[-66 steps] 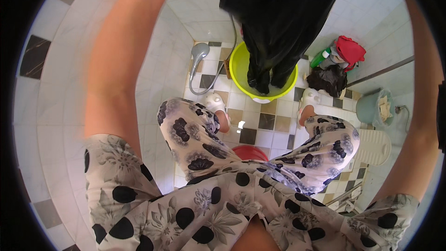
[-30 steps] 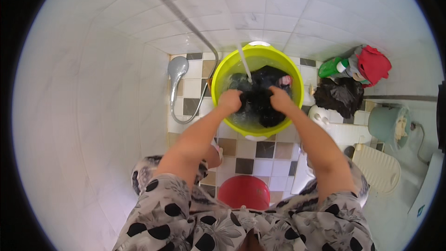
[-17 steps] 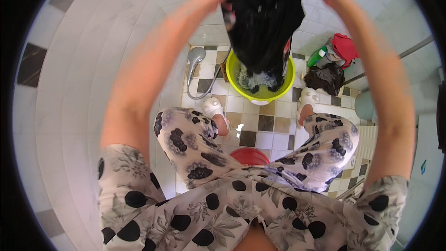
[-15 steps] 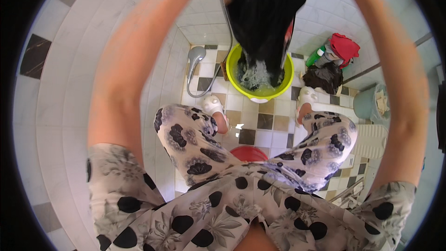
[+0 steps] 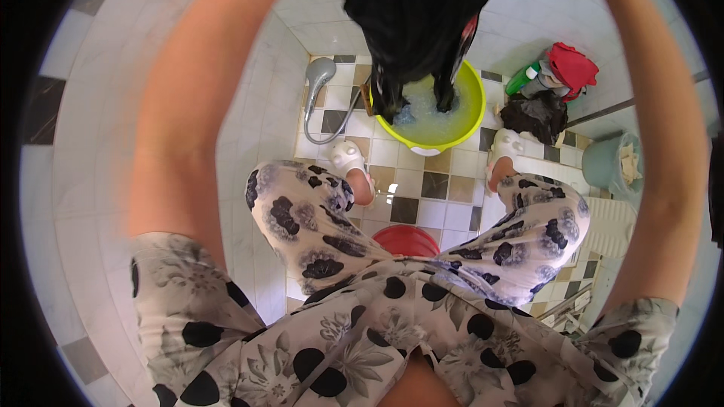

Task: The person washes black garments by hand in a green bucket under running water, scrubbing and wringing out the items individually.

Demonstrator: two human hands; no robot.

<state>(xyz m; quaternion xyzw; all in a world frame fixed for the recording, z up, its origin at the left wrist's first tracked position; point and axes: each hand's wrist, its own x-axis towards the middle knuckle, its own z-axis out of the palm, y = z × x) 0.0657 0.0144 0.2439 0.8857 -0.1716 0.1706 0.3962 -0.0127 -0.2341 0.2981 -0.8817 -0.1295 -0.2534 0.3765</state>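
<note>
Black garment lifted clear of the suds

Black garment (image 5: pixel 426 19) now hangs higher than half a second ago, hem dangling into the yellow basin (image 5: pixel 431 109) of foam. Both hands lie beyond the top edge; their grip cannot be told.

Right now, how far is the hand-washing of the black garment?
Done: the black garment looks soaked, and the yellow basin holds foamy water. In hand: both arms hold it up, its lower end in the water; the hands are out of view. Left: a dark heap and red cloth lie beside the basin.
</note>
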